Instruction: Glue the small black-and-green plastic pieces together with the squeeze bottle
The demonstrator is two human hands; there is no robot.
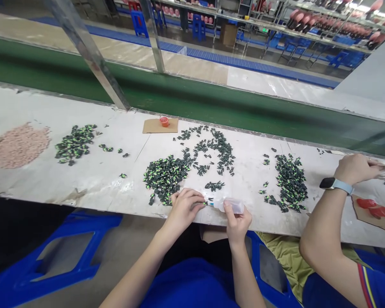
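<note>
My left hand [186, 204] pinches a small dark green-and-yellow plastic piece [205, 203] over the table's near edge. In my right hand [238, 222] is a translucent squeeze bottle [233, 205], lying on its side with its thin blue nozzle [211, 204] pointing left. The nozzle tip is close to the piece; whether they touch is too small to tell. Just left of my left hand lies a pile of dark pieces with bright green-yellow spots [165, 175]. Beyond my hands, small dark slim parts [223, 147] are scattered, with a little cluster [214, 185] nearest.
A co-worker's arm with a watch [327, 183] reaches in from the right, near another dark-green pile [290, 182]. Farther back, a red cup [164, 122] stands on cardboard [150, 126]. Pink parts [21, 147] lie left. A metal post [93, 60] rises at the table's far edge.
</note>
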